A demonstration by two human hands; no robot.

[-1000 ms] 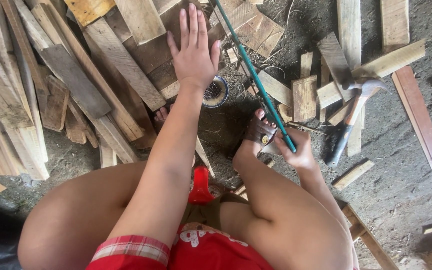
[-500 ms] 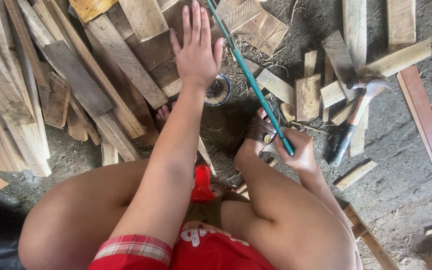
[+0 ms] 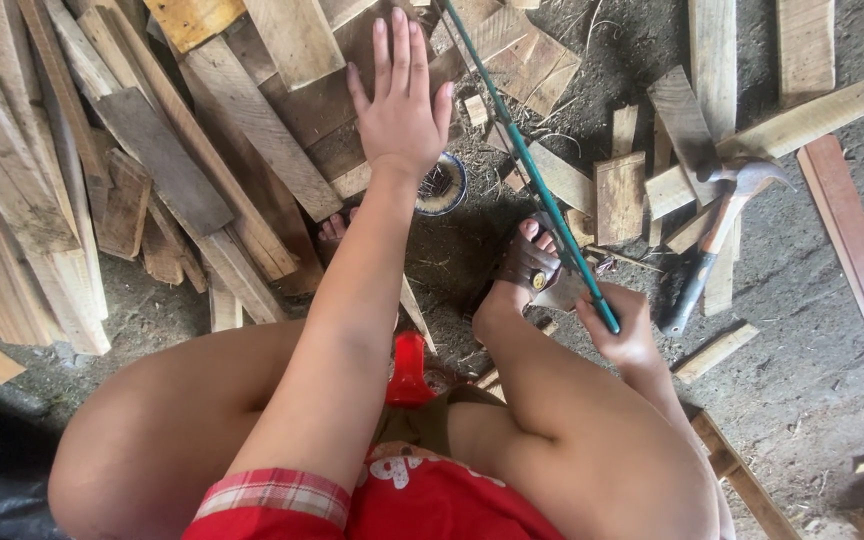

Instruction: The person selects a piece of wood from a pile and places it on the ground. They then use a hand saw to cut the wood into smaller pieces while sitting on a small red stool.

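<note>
The left hand (image 3: 404,110) was held flat and open, fingers spread, hovering over or resting on a dark brown wooden board (image 3: 347,85) in the heap of rough planks (image 3: 132,170) at the upper left of the dirt floor (image 3: 802,380); whether the palm actually pressed on the wood could not be told. The right hand (image 3: 624,330) was closed around the lower end of a long thin teal-green metal rod (image 3: 522,160), which ran diagonally up past the sandalled right foot (image 3: 527,262) towards the top edge of the floor. A small round tin of dark nails (image 3: 440,185) sat just beside the left wrist, and a claw hammer with a brown and black handle (image 3: 722,225) lay on short pale offcuts (image 3: 652,185) to the right. By judgement, the rod would be handled best with the grip kept firm near its end, the spread fingers kept well apart from its line, and the foot used to steady the pieces beneath. A red plastic object (image 3: 410,368) showed between the knees.
</note>
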